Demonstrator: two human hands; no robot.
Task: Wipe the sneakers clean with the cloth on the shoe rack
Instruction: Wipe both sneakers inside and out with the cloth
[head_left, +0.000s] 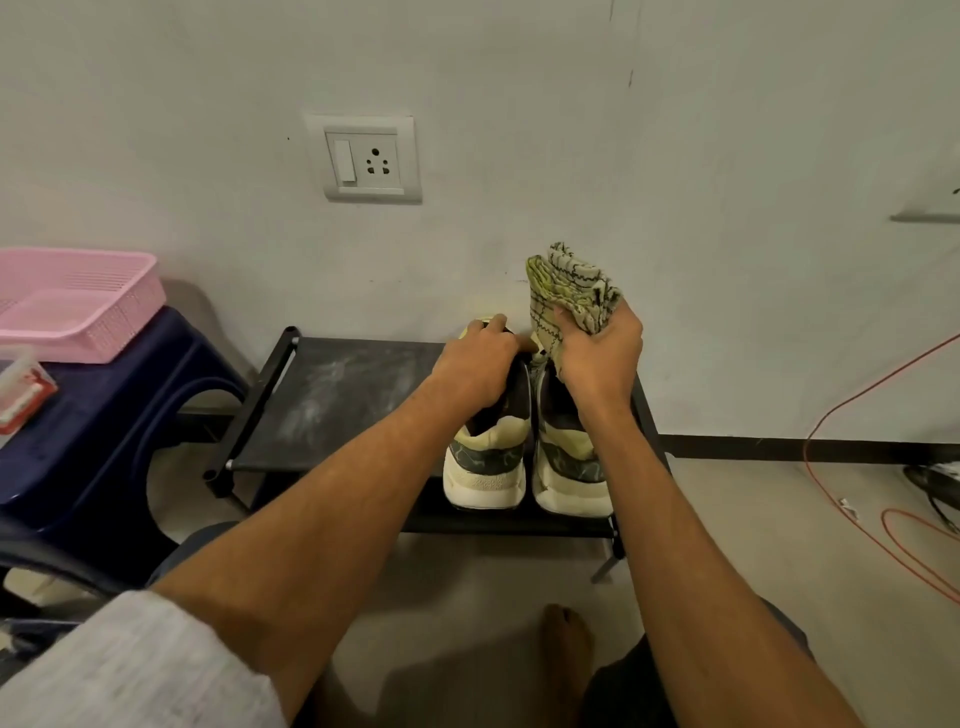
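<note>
Cream soles face you: the left sneaker (485, 467) and the right sneaker (569, 473) stand close side by side on the right part of the black shoe rack (332, 395). Their heels point toward you and their toes toward the wall, so each long axis runs straight away from you. Your right hand (597, 358) hovers over the forward part of the right sneaker, which lies directly below those fingers and a little toward you. This is the hand placed to wipe. Its fingers are wrapped tight round the bunched cloth (571, 291), most of which sticks up out of the fist, away from the shoe. Your left hand (478, 364) lies over the top of the left sneaker, fingers bent down around its toe end, gripping it. By the look of it, the coming move calls for turning the cloth downward onto the upper and stroking along the heel-to-toe line.
</note>
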